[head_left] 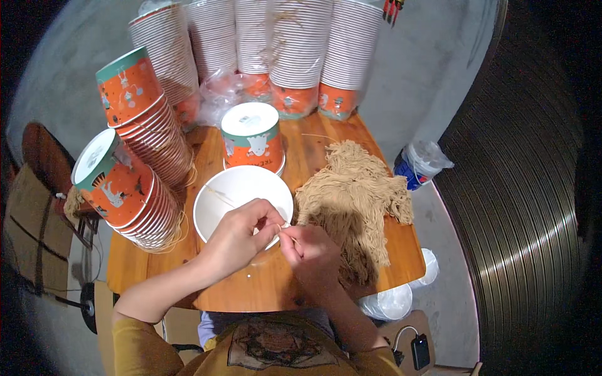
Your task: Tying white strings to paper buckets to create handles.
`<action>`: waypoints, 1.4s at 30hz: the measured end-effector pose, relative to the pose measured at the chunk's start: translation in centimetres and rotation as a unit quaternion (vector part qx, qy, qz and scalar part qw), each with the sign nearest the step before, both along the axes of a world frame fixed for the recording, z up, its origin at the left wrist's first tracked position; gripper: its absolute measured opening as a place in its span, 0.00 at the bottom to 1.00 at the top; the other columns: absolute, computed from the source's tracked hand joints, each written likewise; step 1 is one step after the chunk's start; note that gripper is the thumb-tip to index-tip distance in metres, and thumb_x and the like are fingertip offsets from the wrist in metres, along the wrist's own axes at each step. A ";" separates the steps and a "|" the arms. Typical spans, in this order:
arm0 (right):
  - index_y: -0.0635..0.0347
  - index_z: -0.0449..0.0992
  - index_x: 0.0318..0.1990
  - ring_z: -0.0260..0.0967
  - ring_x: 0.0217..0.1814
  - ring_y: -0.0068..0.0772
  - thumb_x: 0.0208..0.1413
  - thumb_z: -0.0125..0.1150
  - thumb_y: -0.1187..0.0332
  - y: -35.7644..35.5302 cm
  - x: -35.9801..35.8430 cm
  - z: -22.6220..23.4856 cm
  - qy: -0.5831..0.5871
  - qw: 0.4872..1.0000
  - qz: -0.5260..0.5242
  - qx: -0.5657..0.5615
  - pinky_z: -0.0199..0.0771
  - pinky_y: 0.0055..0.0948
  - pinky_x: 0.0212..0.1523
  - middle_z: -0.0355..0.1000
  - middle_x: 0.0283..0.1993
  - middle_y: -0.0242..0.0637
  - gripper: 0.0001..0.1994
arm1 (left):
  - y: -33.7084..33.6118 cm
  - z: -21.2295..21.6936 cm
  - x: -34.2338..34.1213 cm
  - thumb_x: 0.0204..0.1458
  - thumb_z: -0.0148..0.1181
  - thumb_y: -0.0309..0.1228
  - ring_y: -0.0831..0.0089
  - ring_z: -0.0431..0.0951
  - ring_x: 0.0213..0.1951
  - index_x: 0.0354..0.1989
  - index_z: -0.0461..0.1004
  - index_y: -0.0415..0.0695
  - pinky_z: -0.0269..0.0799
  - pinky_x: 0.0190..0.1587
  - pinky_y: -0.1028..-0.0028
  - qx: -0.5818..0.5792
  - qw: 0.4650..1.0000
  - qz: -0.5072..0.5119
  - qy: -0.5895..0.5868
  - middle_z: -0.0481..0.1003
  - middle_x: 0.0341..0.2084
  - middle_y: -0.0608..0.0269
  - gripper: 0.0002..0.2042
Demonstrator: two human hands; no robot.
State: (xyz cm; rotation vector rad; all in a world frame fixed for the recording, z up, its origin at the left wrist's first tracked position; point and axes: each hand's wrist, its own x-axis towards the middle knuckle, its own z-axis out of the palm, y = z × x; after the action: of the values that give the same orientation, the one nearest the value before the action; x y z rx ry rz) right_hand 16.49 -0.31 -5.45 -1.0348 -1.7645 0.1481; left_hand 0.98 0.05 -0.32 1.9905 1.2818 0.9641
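Observation:
A paper bucket (210,210), white inside, stands with its mouth toward me near the middle of the table. Over its near right rim, my left hand (243,230) pinches a thin tan string (280,228) between thumb and fingertips. Close beside it, my right hand (308,249) is closed on the same string, its fingers bent in. The fingertips of both hands almost meet; a knot or loop there is too small to make out. To the right of my right hand lies a heap of tan strings (357,194). Another strand shows inside the bucket.
Behind the bucket stands an upside-down orange and green bucket (251,138). Two leaning stacks of such buckets (128,182) with strings hang at the left. Tall plastic-wrapped stacks (301,50) line the back of the wooden table (219,291). A blue and white pail (419,164) is beyond the right edge.

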 end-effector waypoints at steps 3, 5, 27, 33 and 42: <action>0.57 0.75 0.30 0.65 0.20 0.31 0.45 0.64 0.74 0.0 0.1 -0.4 0.016 1.000 0.010 -0.002 0.66 0.27 0.23 0.66 0.20 0.35 0.04 | 0.2 -0.4 0.1 0.50 0.55 0.22 0.74 0.71 0.29 0.32 0.70 0.38 0.68 0.34 0.75 -0.011 1.000 -0.006 -0.027 0.72 0.26 0.62 0.03; 0.58 0.75 0.30 0.63 0.20 0.26 0.47 0.63 0.75 0.0 0.0 -0.5 0.048 0.998 0.010 -0.031 0.64 0.25 0.23 0.65 0.19 0.33 0.03 | 0.2 -0.3 0.2 0.49 0.55 0.22 0.76 0.70 0.30 0.33 0.69 0.39 0.67 0.35 0.76 -0.026 0.999 -0.013 -0.033 0.71 0.26 0.63 0.04; 0.62 0.71 0.32 0.53 0.23 0.09 0.55 0.56 0.74 0.3 -0.1 -0.6 0.275 0.928 0.082 -0.238 0.55 0.14 0.24 0.63 0.23 0.19 0.02 | 1.7 -0.1 -0.2 0.49 0.50 0.16 0.82 0.69 0.38 0.45 0.65 0.39 0.65 0.45 0.82 -0.282 0.926 -0.082 -0.237 0.69 0.34 0.68 0.13; 0.62 0.71 0.32 0.53 0.23 0.09 0.54 0.56 0.75 0.3 -0.2 -0.3 0.264 0.931 0.083 -0.238 0.55 0.14 0.24 0.63 0.23 0.20 0.02 | 1.6 -0.5 -0.3 0.50 0.51 0.18 0.83 0.68 0.38 0.45 0.65 0.39 0.65 0.45 0.83 -0.260 0.932 -0.081 -0.239 0.69 0.35 0.68 0.13; 0.62 0.71 0.31 0.52 0.21 0.09 0.53 0.58 0.74 0.5 0.0 -0.7 0.188 0.962 0.041 -0.195 0.54 0.15 0.21 0.61 0.19 0.20 0.03 | 1.4 -0.3 -0.4 0.50 0.60 0.24 0.81 0.70 0.39 0.41 0.65 0.41 0.66 0.45 0.82 -0.257 0.951 -0.012 -0.172 0.70 0.33 0.68 0.12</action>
State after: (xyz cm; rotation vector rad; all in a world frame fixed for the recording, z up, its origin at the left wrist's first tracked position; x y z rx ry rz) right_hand 16.53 0.18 -6.19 -1.1235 -1.4574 0.7223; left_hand 0.58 1.42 -0.59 1.3687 1.1601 0.8147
